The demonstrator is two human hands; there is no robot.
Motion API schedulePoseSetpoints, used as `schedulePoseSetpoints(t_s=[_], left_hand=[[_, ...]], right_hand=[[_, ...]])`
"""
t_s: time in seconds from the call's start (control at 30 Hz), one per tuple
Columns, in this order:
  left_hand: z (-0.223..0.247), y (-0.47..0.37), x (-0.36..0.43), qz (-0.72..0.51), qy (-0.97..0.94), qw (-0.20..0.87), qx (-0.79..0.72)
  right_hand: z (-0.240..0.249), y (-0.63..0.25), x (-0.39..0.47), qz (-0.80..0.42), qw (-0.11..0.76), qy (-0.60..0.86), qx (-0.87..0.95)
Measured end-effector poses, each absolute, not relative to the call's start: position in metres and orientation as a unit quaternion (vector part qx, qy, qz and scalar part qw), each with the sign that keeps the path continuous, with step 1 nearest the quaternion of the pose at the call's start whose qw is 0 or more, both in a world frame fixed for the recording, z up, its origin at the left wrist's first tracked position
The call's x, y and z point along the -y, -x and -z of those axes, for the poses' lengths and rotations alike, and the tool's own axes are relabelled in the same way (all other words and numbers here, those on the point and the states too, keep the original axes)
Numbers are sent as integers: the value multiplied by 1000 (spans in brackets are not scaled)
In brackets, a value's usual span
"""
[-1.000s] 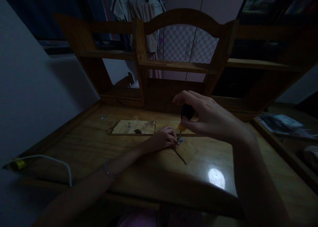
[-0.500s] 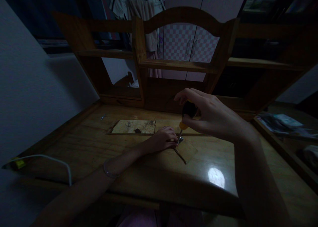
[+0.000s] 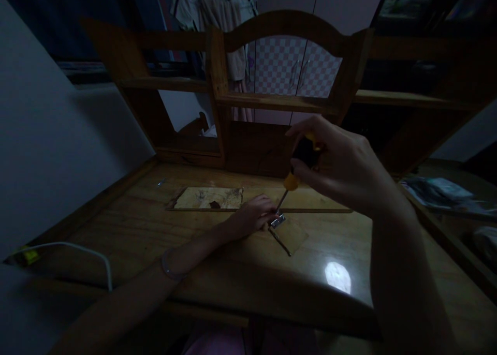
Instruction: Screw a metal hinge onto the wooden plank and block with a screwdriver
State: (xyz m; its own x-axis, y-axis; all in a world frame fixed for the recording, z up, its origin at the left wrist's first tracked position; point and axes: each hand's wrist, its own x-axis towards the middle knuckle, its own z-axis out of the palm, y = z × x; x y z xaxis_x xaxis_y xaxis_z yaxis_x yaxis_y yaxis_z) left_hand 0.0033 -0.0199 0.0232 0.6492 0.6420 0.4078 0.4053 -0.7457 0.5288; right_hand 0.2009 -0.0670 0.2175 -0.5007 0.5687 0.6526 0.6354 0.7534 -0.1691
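Note:
My right hand [image 3: 341,161] is closed around the black and yellow handle of a screwdriver [image 3: 291,181]. The shaft slants down to the left, and its tip meets the spot by my left fingertips. My left hand [image 3: 254,215] lies low on the desk, fingers bent and pressed together against a small shiny metal hinge [image 3: 278,220]. Part of the hinge and the screwdriver's tip are hidden by those fingers. Under the hinge is a small square piece of wood [image 3: 293,237] with a dark edge, lying on the desktop.
Behind my hands lies a long pale board [image 3: 209,197] with a stained, broken left part. A small metal piece [image 3: 161,182] is farther back left. A white cable [image 3: 81,246] and yellow object [image 3: 30,255] sit at the left. The wooden shelf unit [image 3: 217,60] stands along the back.
My right hand has risen and shifted right with the screwdriver, so more of its shaft shows. My left fingers have shifted slightly, and more of the hinge and wood piece is visible.

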Motion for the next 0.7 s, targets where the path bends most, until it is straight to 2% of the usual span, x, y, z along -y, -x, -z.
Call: schedulePoseSetpoints(t_s=[0.2,0.33,0.47,0.53,0.7], left_hand=[[-22,-3,20,-377,-841,187,-340],[-30,21,-9,-412,-808,87,-411],[-47,106,-55,-422,-694,5,-583],[-52,164,-65,-369,-645,-13,-669],[-55,272,-40,-340,-588,-15,-733]], right_hand=[[-219,-203,66,96,440,382,807],[-227,-209,69,142,515,421,733],[-234,-224,70,180,547,428,697],[-235,-229,69,174,550,426,697],[-236,-232,68,153,556,421,700]])
